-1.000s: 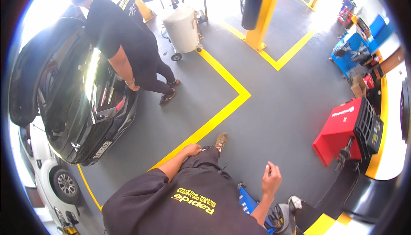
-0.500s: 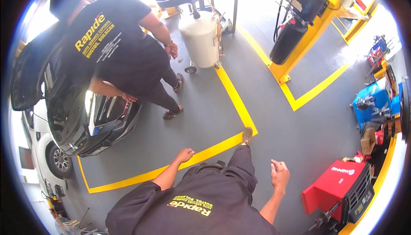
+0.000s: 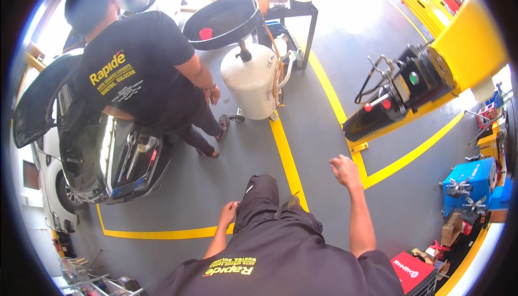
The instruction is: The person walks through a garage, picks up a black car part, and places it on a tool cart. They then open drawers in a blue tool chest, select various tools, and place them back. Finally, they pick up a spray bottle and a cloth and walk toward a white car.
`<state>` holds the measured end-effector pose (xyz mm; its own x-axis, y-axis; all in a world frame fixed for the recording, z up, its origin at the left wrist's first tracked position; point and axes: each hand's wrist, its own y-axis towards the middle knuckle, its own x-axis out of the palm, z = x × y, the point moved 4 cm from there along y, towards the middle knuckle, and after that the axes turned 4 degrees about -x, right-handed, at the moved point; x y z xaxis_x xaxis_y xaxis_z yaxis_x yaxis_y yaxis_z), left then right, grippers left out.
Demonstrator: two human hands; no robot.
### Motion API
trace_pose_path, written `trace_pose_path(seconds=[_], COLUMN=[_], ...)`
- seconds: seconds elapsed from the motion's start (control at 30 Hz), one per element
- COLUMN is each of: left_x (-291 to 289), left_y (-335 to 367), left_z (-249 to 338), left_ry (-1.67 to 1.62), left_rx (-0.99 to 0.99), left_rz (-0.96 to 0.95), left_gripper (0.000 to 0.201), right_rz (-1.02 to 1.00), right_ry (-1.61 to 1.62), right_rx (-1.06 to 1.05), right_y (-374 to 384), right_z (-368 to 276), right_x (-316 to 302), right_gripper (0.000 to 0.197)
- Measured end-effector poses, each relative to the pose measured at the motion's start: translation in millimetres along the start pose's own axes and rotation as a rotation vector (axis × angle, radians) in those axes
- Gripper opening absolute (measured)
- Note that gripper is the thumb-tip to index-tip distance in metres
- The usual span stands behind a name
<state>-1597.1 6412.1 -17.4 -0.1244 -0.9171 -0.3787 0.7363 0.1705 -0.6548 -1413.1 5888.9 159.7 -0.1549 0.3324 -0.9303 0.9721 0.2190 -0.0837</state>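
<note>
My left hand (image 3: 229, 212) hangs beside my left thigh, its fingers loosely curled with nothing visible in them. Out in front, my right hand (image 3: 345, 172) is raised over the floor, fingers bent in and holding nothing that shows. Neither hand touches an object. Nearest to the right one is the black cylinder (image 3: 372, 118) of a power unit on a yellow lift post (image 3: 469, 48). Farther ahead stands a white wheeled oil drainer (image 3: 248, 80) with a wide black pan (image 3: 226, 23) on top, a red cup (image 3: 205, 33) in it.
At left, a person in a black shirt (image 3: 140, 64) stands by a dark car (image 3: 129, 161) with its hood up. A black table (image 3: 294, 11) holds bottles. Blue (image 3: 469, 185) and red (image 3: 413, 269) equipment lines the right side. Yellow lines (image 3: 286, 155) mark the grey floor.
I have stepped forward; the drainer and lift post appear closer. My right hand has swung forward and my left hand has drawn back toward my thigh. The other person's near hand has left the car's front.
</note>
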Motion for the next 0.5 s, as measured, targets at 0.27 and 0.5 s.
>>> trace_pose_path(seconds=[0.27, 0.5], left_x=[-4, 4], left_y=[63, 61], left_z=[-23, 42], left_ry=[0.256, -0.487], left_rx=[-0.198, -0.402], left_rz=[0.040, 0.394], left_gripper=[0.034, 0.037], right_rz=[-0.154, -0.129], right_ry=[-0.039, -0.238], right_rx=[-0.077, -0.263], right_y=[303, 460], right_z=[24, -6], right_x=[76, 80], right_gripper=[0.030, 0.056])
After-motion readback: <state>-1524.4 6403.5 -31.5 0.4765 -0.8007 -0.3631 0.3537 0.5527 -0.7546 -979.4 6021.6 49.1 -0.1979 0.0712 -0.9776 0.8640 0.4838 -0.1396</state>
